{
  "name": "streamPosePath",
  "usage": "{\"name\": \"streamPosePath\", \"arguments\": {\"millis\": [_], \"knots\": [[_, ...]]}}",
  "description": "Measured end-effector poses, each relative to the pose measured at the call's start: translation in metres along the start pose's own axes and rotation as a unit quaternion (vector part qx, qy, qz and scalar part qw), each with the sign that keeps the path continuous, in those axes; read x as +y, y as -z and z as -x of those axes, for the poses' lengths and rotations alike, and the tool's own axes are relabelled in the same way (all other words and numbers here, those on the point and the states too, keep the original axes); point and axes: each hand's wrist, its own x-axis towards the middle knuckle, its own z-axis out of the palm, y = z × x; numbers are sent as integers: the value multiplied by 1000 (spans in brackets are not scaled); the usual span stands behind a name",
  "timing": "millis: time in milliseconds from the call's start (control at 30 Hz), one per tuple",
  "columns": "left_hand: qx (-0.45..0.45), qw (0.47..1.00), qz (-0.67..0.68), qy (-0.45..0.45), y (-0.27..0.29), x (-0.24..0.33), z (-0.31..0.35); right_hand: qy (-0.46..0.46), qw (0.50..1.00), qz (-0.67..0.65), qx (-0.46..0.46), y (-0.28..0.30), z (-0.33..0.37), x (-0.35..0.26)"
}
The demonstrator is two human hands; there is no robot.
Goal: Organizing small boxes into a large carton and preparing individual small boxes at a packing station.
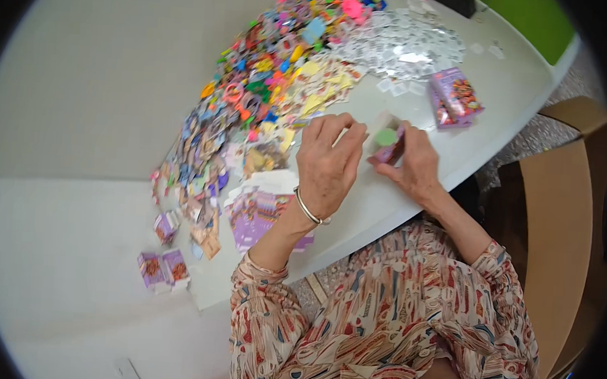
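My right hand (418, 163) is wrapped round a small purple box (391, 154) whose top stands open, showing pale inner walls. Inside its mouth sits a light green round piece (386, 137). Just left of the box, my left hand (328, 164) hovers over the table with curled fingers. Its fingertips are partly hidden, and I cannot make out what they hold. Beneath and left of that wrist lies a fanned stack of flat purple printed cartons (256, 218). A pile of small cream and yellow printed pieces (324, 86) spreads beyond the left hand.
A long heap of colourful small trinkets (262, 65) runs along the table's far left side. Many clear little packets (409, 46) lie at the back. Filled purple boxes (455, 98) stand at right; others (163, 270) sit at far left. A cardboard carton (550, 246) is beside me.
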Motion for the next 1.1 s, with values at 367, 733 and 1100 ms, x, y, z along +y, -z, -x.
{"name": "streamPosePath", "arguments": {"millis": [367, 733, 1100], "knots": [[64, 961, 57, 262, 66, -62, 69, -2, 999, 38, 9, -3, 1, 7], [-211, 779, -331, 488, 117, -225, 210, -29, 998, 43, -18, -1, 0, 4], [-48, 858, -360, 363, 119, -212, 201, -20, 999, 45, -8, -1, -2, 4]]}}
